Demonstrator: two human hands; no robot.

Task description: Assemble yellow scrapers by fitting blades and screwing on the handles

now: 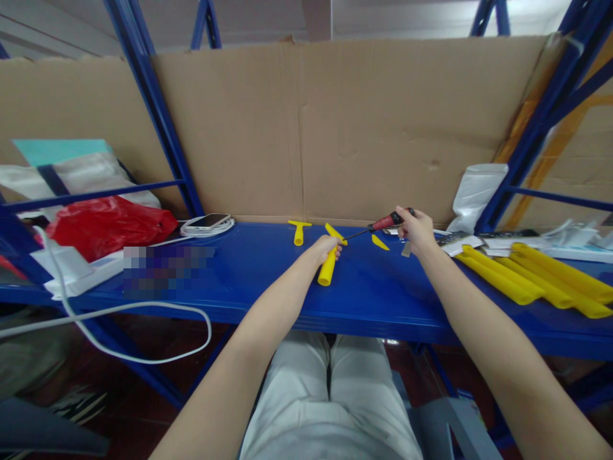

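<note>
My left hand (329, 248) is closed around a yellow tubular handle piece (326, 271), whose lower end points toward me and whose flat yellow top shows above my fingers. In my right hand (416, 229) is a screwdriver (384, 223) with a red and black handle. Its thin shaft slants left and down to the yellow piece by my left fingers; the exact contact of the tip is too small to tell. A yellow T-shaped piece (299, 235) lies to the left, and a flat yellow blade-like part (380, 242) lies between the hands.
Several yellow tubes (502, 278) lie at the right of the blue shelf (268, 281). A phone (209, 221) on a coiled white cable, a red plastic bag (112, 220) and a white power strip (98, 275) are at left. Cardboard (230, 134) stands behind.
</note>
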